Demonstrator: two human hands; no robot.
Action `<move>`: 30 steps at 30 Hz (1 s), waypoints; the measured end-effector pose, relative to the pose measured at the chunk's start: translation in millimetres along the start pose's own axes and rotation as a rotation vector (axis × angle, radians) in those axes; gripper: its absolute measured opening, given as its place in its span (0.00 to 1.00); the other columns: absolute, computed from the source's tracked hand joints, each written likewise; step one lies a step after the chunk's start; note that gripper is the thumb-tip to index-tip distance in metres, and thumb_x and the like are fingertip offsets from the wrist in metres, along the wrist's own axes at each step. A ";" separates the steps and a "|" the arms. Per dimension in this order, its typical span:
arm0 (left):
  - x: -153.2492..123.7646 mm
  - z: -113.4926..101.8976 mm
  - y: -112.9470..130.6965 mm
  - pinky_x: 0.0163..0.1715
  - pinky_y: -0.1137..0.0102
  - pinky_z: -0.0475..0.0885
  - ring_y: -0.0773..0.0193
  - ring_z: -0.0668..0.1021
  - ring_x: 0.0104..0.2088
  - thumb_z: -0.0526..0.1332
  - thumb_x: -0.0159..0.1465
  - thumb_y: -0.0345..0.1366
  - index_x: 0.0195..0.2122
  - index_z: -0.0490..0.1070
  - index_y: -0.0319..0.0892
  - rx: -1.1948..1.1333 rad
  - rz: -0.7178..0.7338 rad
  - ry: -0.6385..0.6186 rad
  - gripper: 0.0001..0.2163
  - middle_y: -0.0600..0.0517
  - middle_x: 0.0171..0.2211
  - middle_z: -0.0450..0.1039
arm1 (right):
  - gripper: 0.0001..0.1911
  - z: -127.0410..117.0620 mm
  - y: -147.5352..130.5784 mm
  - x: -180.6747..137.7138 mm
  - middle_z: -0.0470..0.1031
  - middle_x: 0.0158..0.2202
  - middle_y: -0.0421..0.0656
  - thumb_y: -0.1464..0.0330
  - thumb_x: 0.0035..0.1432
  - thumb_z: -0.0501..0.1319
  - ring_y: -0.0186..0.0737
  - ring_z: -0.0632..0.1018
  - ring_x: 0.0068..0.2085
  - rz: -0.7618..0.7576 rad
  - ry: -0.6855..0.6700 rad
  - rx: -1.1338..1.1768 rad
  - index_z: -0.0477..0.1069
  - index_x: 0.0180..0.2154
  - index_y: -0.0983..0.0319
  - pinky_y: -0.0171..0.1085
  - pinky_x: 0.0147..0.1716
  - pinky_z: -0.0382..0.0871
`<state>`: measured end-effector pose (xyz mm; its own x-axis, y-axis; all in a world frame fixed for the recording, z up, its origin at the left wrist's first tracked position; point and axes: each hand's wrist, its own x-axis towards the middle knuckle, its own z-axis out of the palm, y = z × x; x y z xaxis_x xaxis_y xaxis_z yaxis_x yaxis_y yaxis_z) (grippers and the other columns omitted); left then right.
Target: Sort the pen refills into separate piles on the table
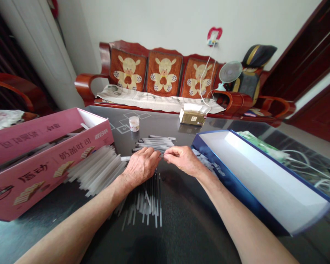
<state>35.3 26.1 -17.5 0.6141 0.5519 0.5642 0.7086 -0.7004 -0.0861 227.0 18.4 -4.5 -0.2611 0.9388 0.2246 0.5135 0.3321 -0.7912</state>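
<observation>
My left hand (143, 163) is closed around a thin whitish pen (125, 158), whose blunt end sticks out past the knuckles on the left. Thumb and fingers of my right hand (183, 159) pinch at its other end, where the fingers hide the detail. Just beyond the hands lies a stack of slim white pens (156, 142) with dark ends. Below my left hand several thin refills (151, 205) with dark tips are spread out. A heap of translucent tubes (99, 170) lies to the left. Small clear pieces (204, 160), perhaps caps, lie beside my right wrist.
A pink carton (55, 154) stands on the left of the dark glossy table (187, 234). On the right is an open blue box (220, 183) with a white inside. A small cup (134, 124) and a tissue box (193, 115) stand farther back. White cables (313, 165) lie at far right.
</observation>
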 end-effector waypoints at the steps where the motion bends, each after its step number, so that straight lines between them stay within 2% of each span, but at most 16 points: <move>1: -0.3 -0.9 0.1 0.33 0.69 0.65 0.62 0.72 0.31 0.49 0.69 0.39 0.41 0.72 0.42 -0.001 0.003 -0.006 0.13 0.51 0.28 0.69 | 0.08 -0.9 -0.7 -0.2 0.75 0.25 0.38 0.66 0.55 0.58 0.34 0.75 0.28 0.002 -0.003 -0.006 0.74 0.30 0.62 0.32 0.30 0.66; 4: -0.8 -4.2 -1.4 0.29 0.70 0.63 0.64 0.73 0.29 0.50 0.68 0.42 0.44 0.72 0.46 0.013 -0.017 -0.005 0.14 0.52 0.26 0.70 | 0.07 -10.9 -3.2 -1.2 0.74 0.24 0.38 0.68 0.53 0.58 0.33 0.73 0.26 0.001 0.013 -0.055 0.73 0.28 0.62 0.31 0.27 0.64; 7: -0.1 -6.9 -5.2 0.26 0.70 0.61 0.64 0.72 0.27 0.50 0.68 0.44 0.38 0.74 0.47 0.050 -0.086 0.017 0.14 0.53 0.24 0.69 | 0.06 -26.1 -4.4 -1.6 0.73 0.22 0.37 0.69 0.52 0.58 0.32 0.72 0.25 -0.007 0.107 -0.205 0.73 0.26 0.63 0.31 0.26 0.63; 9: 0.6 -7.4 -7.8 0.26 0.70 0.61 0.64 0.72 0.27 0.50 0.67 0.42 0.33 0.74 0.46 0.074 -0.108 0.031 0.15 0.53 0.23 0.69 | 0.06 -31.8 -5.5 -1.7 0.75 0.26 0.40 0.69 0.53 0.59 0.34 0.74 0.28 -0.051 0.168 -0.305 0.74 0.28 0.63 0.32 0.30 0.65; 13: 1.4 -6.4 -10.2 0.28 0.70 0.62 0.64 0.72 0.28 0.51 0.67 0.40 0.33 0.75 0.45 0.083 -0.052 0.077 0.13 0.53 0.24 0.69 | 0.09 -19.6 -14.3 -2.9 0.78 0.39 0.45 0.68 0.57 0.60 0.38 0.78 0.38 -0.214 0.151 -0.353 0.75 0.40 0.61 0.34 0.39 0.67; 16: 1.4 -6.9 -12.1 0.31 0.69 0.63 0.64 0.71 0.29 0.51 0.67 0.41 0.36 0.75 0.45 0.072 -0.005 0.086 0.13 0.52 0.26 0.69 | 0.09 -5.3 -25.1 -5.3 0.79 0.38 0.44 0.70 0.59 0.58 0.38 0.78 0.38 -0.271 0.073 -0.436 0.75 0.40 0.59 0.34 0.41 0.66; 19: 1.6 -9.2 -18.4 0.33 0.69 0.64 0.63 0.71 0.31 0.50 0.68 0.42 0.39 0.74 0.44 0.067 0.031 0.053 0.14 0.51 0.28 0.70 | 0.09 -7.1 -31.2 -7.8 0.77 0.33 0.44 0.71 0.60 0.56 0.38 0.76 0.34 -0.209 0.036 -0.594 0.75 0.35 0.60 0.34 0.36 0.64; 22: 1.8 -12.7 -28.0 0.32 0.69 0.64 0.62 0.71 0.32 0.49 0.68 0.43 0.41 0.74 0.45 0.110 -0.052 0.053 0.15 0.50 0.29 0.69 | 0.09 -20.1 -30.3 -9.1 0.75 0.31 0.46 0.73 0.57 0.56 0.39 0.75 0.33 -0.066 0.062 -0.703 0.75 0.30 0.61 0.35 0.34 0.63; 24: 2.2 -15.2 -33.1 0.31 0.69 0.63 0.62 0.71 0.32 0.49 0.68 0.43 0.41 0.74 0.45 0.141 -0.154 0.086 0.15 0.50 0.29 0.69 | 0.08 -23.8 -29.5 -9.5 0.75 0.28 0.45 0.74 0.53 0.58 0.39 0.74 0.30 0.042 0.059 -0.653 0.73 0.25 0.61 0.35 0.31 0.63; 26: 2.8 -17.3 -35.3 0.31 0.69 0.63 0.61 0.71 0.32 0.49 0.68 0.43 0.42 0.74 0.45 0.153 -0.215 0.119 0.15 0.49 0.29 0.69 | 0.06 -17.3 -32.1 -10.5 0.75 0.24 0.41 0.73 0.51 0.59 0.37 0.74 0.26 0.137 -0.033 -0.457 0.73 0.24 0.61 0.34 0.27 0.62; 28: 3.3 -18.5 -34.9 0.32 0.69 0.63 0.61 0.71 0.33 0.49 0.68 0.43 0.42 0.74 0.45 0.150 -0.222 0.130 0.15 0.49 0.29 0.69 | 0.02 -0.8 -38.4 -12.9 0.75 0.22 0.38 0.71 0.48 0.60 0.35 0.73 0.23 0.215 -0.174 -0.185 0.72 0.27 0.60 0.32 0.23 0.62; 30: 3.5 -18.1 -33.7 0.31 0.69 0.63 0.61 0.71 0.33 0.49 0.68 0.43 0.43 0.74 0.45 0.146 -0.214 0.127 0.15 0.49 0.29 0.69 | 0.04 20.8 -46.3 -16.4 0.75 0.21 0.37 0.71 0.47 0.61 0.34 0.73 0.21 0.294 -0.263 0.030 0.71 0.30 0.60 0.31 0.20 0.63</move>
<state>7.3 43.5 2.2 0.4037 0.6126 0.6795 0.8653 -0.4968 -0.0661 190.5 -14.3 16.6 -0.3093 0.9366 -0.1645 0.5748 0.0463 -0.8170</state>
